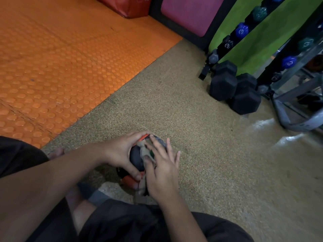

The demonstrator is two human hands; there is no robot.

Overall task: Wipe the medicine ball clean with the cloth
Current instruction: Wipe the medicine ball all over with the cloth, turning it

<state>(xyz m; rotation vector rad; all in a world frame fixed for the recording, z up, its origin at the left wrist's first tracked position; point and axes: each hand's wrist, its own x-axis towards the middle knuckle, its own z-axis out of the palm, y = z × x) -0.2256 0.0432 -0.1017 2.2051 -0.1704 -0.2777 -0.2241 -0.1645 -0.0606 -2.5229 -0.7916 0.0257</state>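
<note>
A dark medicine ball (136,158) with orange patches sits low in front of me, above the speckled tan floor. My left hand (120,152) grips its left side, fingers over the top and thumb at the bottom. My right hand (162,168) lies flat on the ball's right side with straight, spread fingers, pressing a pale crumpled cloth (144,151) against it. The cloth's lower end (142,185) hangs below the ball. Both hands hide most of the ball.
An orange studded mat (57,67) covers the floor to the left. Black hex dumbbells (234,88) lie by a dumbbell rack (243,30) at upper right, with a grey metal frame (293,119) beside them. My legs in dark shorts (132,222) fill the bottom.
</note>
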